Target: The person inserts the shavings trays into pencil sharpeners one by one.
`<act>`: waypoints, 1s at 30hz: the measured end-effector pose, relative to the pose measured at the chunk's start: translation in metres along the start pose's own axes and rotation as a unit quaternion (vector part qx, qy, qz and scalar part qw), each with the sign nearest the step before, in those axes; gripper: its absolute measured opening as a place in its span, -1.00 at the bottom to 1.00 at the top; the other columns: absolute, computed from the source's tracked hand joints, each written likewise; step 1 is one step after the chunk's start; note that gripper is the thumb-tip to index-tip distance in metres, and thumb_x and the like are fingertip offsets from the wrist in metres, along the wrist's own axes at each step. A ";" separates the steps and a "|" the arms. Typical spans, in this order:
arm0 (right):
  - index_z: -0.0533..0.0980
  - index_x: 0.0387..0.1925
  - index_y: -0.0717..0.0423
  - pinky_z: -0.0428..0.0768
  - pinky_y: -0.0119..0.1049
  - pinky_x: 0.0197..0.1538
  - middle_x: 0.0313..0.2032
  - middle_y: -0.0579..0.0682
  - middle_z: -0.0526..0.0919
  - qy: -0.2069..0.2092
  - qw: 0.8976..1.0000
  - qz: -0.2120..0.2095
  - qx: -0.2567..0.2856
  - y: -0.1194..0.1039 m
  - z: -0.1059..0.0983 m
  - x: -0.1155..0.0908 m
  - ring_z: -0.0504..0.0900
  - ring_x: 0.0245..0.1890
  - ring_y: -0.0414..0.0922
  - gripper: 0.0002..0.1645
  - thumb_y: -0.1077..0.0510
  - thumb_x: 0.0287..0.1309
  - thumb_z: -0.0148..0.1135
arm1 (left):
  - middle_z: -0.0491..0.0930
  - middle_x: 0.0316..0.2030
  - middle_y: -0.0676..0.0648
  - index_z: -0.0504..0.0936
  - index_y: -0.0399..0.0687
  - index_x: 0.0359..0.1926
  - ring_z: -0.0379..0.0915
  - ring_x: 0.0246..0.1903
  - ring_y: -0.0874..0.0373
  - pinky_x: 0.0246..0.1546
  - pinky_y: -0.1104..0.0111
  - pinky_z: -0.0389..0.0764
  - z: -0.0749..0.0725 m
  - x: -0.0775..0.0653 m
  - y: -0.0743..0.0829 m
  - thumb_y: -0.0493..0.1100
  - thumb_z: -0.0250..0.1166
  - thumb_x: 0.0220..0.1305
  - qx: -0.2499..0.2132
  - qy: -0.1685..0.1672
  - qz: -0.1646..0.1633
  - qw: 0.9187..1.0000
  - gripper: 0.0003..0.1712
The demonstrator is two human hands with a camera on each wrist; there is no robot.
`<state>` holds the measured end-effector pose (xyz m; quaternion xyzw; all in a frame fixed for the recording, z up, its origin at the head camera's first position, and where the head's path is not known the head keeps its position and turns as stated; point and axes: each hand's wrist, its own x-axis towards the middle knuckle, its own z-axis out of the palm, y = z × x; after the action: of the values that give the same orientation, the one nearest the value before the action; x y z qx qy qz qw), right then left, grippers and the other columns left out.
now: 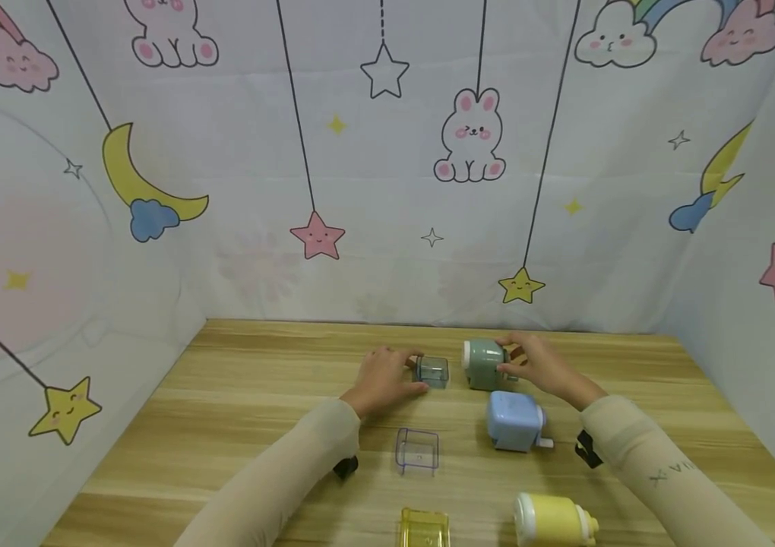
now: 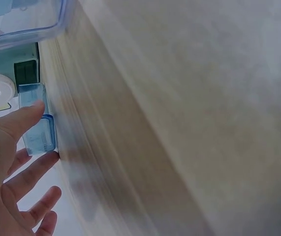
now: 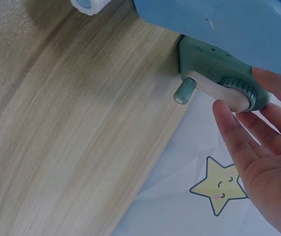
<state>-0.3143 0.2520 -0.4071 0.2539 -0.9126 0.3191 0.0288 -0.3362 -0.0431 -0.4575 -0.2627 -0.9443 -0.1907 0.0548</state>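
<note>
A green crank pencil sharpener (image 1: 485, 365) stands near the table's back edge, its white round front turned left. My right hand (image 1: 539, 368) grips its crank end; in the right wrist view, the fingers (image 3: 229, 123) are around the rear by the white crank arm (image 3: 214, 89). Just left of the sharpener lies a clear bluish-grey shavings drawer (image 1: 433, 372). My left hand (image 1: 387, 378) holds this drawer between thumb and fingers at its left end. Seen from the left wrist, the drawer (image 2: 42, 132) lines up with the dark opening (image 2: 26, 72) in the sharpener's body.
Nearer me are a blue crank sharpener (image 1: 514, 422) and a clear purple-edged drawer (image 1: 418, 451). At the front lie a yellow sharpener (image 1: 553, 520) and a yellow transparent drawer (image 1: 425, 527). A printed cloth (image 1: 387, 281) hangs behind the wooden table (image 1: 278, 365).
</note>
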 end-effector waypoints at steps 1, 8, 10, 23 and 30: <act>0.39 0.05 0.27 0.58 -0.25 -0.26 0.01 0.22 0.47 0.001 1.000 -0.001 -0.002 0.000 0.000 0.000 0.54 -0.21 0.01 -0.46 0.21 0.01 0.32 | 0.57 -0.15 0.18 0.41 0.15 0.17 0.32 -0.15 0.10 -0.04 0.11 0.28 0.000 0.000 0.000 0.26 0.31 0.00 0.000 0.000 0.000 1.000 -0.29; 0.41 0.03 0.27 0.58 -0.24 -0.27 -0.01 0.22 0.48 0.005 1.000 -0.003 -0.005 -0.001 0.000 0.000 0.54 -0.22 0.02 -0.47 0.21 0.00 0.33 | 0.57 -0.14 0.19 0.40 0.18 0.17 0.30 -0.19 0.15 -0.06 0.14 0.28 0.000 0.003 0.000 0.28 0.31 -0.01 -0.001 -0.005 -0.003 1.000 -0.28; 0.41 0.03 0.27 0.58 -0.24 -0.27 -0.02 0.22 0.48 0.004 1.000 -0.002 -0.003 -0.001 0.000 0.000 0.54 -0.22 0.02 -0.47 0.21 -0.01 0.33 | 0.57 -0.14 0.19 0.39 0.18 0.17 0.30 -0.19 0.16 -0.06 0.15 0.27 0.000 0.004 0.000 0.28 0.31 -0.01 -0.001 -0.010 -0.005 1.000 -0.28; 0.41 0.03 0.29 0.58 -0.26 -0.26 -0.01 0.22 0.47 0.002 1.000 0.007 0.008 -0.002 -0.001 0.000 0.54 -0.21 0.03 -0.47 0.23 0.00 0.33 | 0.57 -0.15 0.19 0.42 0.17 0.14 0.32 -0.04 0.13 0.05 0.10 0.22 -0.003 0.011 0.002 0.29 0.34 -0.07 0.002 -0.025 0.003 1.000 -0.26; 0.41 0.03 0.29 0.58 -0.25 -0.25 0.00 0.22 0.47 0.000 1.000 0.011 0.019 -0.002 -0.001 0.000 0.54 -0.21 0.02 -0.47 0.22 0.00 0.33 | 0.58 -0.17 0.20 0.43 0.16 0.12 0.36 -0.05 0.17 0.06 0.07 0.22 -0.002 0.013 0.000 0.31 0.36 -0.11 0.010 -0.023 0.007 1.000 -0.24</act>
<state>-0.3134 0.2513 -0.4051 0.2442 -0.9093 0.3364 0.0201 -0.3470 -0.0379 -0.4527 -0.2733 -0.9452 -0.1744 0.0376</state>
